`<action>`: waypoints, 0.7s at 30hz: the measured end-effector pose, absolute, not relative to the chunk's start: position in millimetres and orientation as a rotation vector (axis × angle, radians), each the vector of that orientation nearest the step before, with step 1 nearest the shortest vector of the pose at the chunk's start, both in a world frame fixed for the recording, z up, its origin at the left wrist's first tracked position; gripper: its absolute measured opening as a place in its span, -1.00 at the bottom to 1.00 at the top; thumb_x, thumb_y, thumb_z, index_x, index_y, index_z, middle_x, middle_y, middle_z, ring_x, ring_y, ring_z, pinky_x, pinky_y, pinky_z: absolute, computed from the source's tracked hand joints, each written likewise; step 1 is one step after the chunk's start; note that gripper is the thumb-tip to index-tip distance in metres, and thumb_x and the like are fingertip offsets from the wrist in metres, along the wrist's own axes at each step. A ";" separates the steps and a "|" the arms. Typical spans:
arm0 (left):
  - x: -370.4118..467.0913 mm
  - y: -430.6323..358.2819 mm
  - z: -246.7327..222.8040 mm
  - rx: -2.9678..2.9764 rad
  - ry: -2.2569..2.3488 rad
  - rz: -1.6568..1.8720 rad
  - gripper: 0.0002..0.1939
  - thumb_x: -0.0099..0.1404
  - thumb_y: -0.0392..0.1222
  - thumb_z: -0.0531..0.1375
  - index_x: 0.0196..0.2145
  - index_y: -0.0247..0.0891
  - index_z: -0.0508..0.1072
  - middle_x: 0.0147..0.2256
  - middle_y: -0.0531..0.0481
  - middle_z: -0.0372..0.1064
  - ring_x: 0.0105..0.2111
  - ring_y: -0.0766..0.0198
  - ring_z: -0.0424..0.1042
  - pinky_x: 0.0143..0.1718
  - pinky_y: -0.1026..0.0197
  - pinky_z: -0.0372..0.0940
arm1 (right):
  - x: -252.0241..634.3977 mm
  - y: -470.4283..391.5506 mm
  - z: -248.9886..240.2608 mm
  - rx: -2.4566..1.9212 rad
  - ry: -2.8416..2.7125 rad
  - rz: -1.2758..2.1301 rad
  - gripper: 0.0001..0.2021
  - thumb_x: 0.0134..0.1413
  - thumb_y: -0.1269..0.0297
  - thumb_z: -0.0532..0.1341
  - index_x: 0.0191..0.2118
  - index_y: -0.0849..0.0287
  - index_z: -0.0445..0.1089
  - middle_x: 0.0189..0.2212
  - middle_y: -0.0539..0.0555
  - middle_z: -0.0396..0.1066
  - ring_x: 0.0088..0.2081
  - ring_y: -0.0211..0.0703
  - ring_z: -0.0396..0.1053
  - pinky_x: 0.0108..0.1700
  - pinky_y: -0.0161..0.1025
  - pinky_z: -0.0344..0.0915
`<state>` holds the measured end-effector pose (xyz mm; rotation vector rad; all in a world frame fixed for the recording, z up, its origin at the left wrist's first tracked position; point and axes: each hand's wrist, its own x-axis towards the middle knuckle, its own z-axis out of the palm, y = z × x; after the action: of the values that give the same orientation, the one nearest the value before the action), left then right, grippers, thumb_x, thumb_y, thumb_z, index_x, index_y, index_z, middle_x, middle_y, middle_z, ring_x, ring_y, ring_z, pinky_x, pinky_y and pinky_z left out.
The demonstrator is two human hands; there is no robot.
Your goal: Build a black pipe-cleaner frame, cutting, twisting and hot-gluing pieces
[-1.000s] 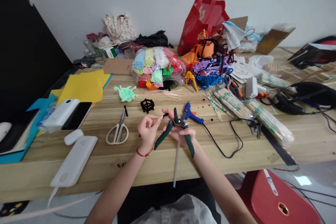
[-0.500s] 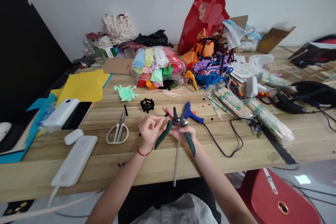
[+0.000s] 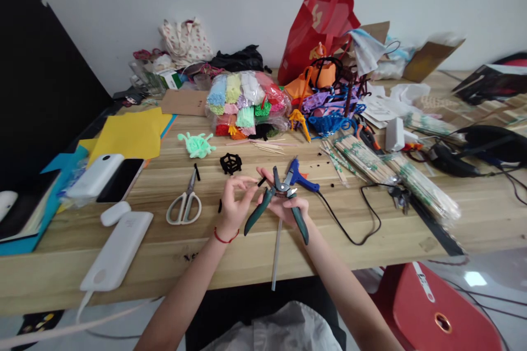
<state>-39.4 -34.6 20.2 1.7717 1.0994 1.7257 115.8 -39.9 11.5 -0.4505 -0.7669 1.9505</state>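
Observation:
My left hand (image 3: 235,204) pinches a short black fuzzy stick (image 3: 262,181), perhaps a piece of pipe cleaner, between thumb and finger. Beside it, my right hand (image 3: 295,207) grips green-handled pruning shears (image 3: 261,211); their blades point away from me and the handles are spread. Its fingertips reach up close behind the black piece. Past my left hand lies a black openwork ball-like form (image 3: 230,163). A blue glue gun (image 3: 303,180) rests just beyond the shears, and a clear glue stick (image 3: 277,258) sticks out below my right hand.
White-handled scissors (image 3: 184,205) lie to the left, with a small black strip (image 3: 197,171) at their tip. A mint-green fuzzy shape (image 3: 197,145) sits behind them. Bagged coloured pipe cleaners (image 3: 247,101) stand at the back. The glue gun's black cord (image 3: 349,240) loops rightward.
The black piece between my left fingers has tilted and shows more of its length. My left fingers have shifted slightly, and the shears have moved a little to the right.

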 end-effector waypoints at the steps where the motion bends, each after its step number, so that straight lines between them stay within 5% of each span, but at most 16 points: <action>1: -39.2 -34.0 20.9 1.711 1.089 1.685 -0.86 0.32 -0.14 0.06 -0.37 -0.20 0.19 -0.33 -0.03 0.41 -0.27 0.26 0.40 -0.21 0.15 0.25 | 116.2 -39.8 11.1 -0.449 -0.773 1.945 -0.35 -0.52 0.32 0.03 -0.08 0.15 0.34 -0.11 0.18 0.42 -0.15 0.12 0.36 -0.07 0.17 0.22; 4: -40.4 -31.6 23.2 1.699 1.108 1.475 -0.75 0.37 -0.07 -0.08 -0.37 -0.22 0.26 -0.40 0.00 0.33 -0.36 0.30 0.34 -0.29 0.22 0.25 | 116.1 -39.3 10.2 -0.453 -0.776 1.950 -0.32 -0.53 0.33 0.02 -0.05 0.18 0.33 -0.10 0.18 0.41 -0.13 0.13 0.35 -0.05 0.17 0.21; 9: -43.0 -27.4 24.2 1.790 1.172 1.178 -0.83 0.29 -0.09 0.07 -0.37 -0.23 0.32 -0.53 0.10 0.28 -0.50 0.36 0.30 -0.35 0.27 0.23 | 112.4 -38.7 10.1 -0.450 -0.729 1.974 -0.29 -0.51 0.36 0.02 0.00 0.17 0.31 -0.05 0.17 0.39 -0.11 0.08 0.35 -0.01 0.14 0.20; 15: -44.4 -18.0 16.5 1.570 1.148 1.234 -0.79 0.27 -0.06 0.10 -0.32 -0.24 0.43 -0.33 -0.03 0.45 -0.31 0.25 0.44 -0.26 0.24 0.30 | 107.3 -36.3 11.2 -0.372 -0.580 1.920 -0.30 -0.38 0.37 0.05 0.09 0.12 0.23 -0.10 0.13 0.43 -0.10 0.03 0.37 0.03 0.15 0.17; 21: -48.6 -9.6 12.5 1.409 1.149 1.301 -0.78 0.18 -0.06 0.19 -0.39 -0.28 0.48 -0.39 -0.04 0.47 -0.39 0.24 0.45 -0.33 0.24 0.33 | 109.9 -31.6 13.0 -0.331 -0.409 1.864 -0.47 -0.16 0.25 0.08 0.06 0.05 0.24 -0.26 0.09 0.45 -0.10 0.03 0.37 0.02 0.16 0.17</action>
<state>-48.6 -9.6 12.5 1.4089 1.1490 1.3015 109.9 -31.6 13.0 -0.3314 -0.4092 1.8640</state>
